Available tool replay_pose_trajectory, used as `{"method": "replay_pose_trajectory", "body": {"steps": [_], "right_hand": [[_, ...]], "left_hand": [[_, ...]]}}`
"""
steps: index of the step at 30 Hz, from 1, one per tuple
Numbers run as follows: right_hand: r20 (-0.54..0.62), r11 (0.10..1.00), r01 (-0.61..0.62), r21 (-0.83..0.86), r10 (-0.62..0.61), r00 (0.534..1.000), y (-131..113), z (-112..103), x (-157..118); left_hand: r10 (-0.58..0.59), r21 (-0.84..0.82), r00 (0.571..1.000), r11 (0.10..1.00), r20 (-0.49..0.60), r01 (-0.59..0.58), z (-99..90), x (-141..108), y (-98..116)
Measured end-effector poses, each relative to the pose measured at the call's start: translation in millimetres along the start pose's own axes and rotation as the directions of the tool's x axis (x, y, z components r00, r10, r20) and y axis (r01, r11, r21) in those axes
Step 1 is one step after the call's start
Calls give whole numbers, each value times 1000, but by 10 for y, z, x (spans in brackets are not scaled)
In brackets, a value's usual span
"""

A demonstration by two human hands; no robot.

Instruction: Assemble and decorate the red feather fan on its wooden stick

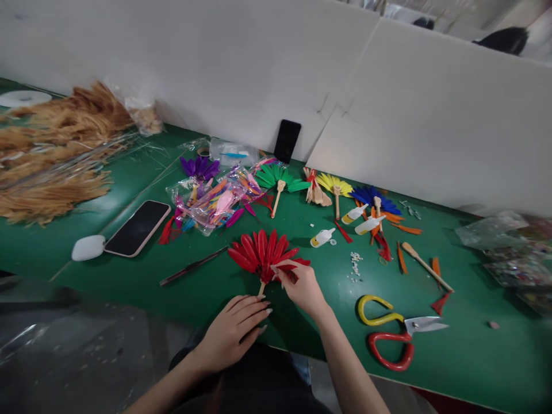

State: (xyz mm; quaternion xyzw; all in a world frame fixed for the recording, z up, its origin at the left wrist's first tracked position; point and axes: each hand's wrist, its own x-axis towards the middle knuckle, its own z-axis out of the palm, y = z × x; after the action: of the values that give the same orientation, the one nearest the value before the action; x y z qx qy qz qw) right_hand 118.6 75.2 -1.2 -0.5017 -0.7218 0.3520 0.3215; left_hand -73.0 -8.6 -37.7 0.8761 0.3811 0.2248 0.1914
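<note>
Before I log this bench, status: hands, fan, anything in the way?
Left hand at handle, right hand at feather bases. Red feather fan spread open. Scissors off right, touching neither hand.

Before you, the red fan (264, 269) carries glossy feathers (261, 244) on a smooth wooden handle (261, 288); near the front edge of the smooth, faintly glossy table (470, 362), your scissors (414, 325) join shiny metal blades (428, 324) to glossy, plastic-looking grips (399, 365).

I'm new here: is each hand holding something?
Left hand: at wooden handle of red feather fan; grip unclear.
Right hand: pinched closed at the fan; contents unclear.
</note>
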Motion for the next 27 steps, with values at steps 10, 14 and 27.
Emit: {"method": "replay_pose_trajectory", "body": {"steps": [10,14,27], "right_hand": [[-18,998,43,-41,-44,999,42,38,-2],[-23,995,73,-64,-75,997,67,52,-17],[-176,994,72,-80,-85,981,36,-30,3]], "left_hand": [[14,15,1000,1000,-7,-14,-16,11,10],[27,17,999,1000,-22,-26,-8,14,8],[17,14,1000,1000,-11,-17,14,-7,-7]]}}
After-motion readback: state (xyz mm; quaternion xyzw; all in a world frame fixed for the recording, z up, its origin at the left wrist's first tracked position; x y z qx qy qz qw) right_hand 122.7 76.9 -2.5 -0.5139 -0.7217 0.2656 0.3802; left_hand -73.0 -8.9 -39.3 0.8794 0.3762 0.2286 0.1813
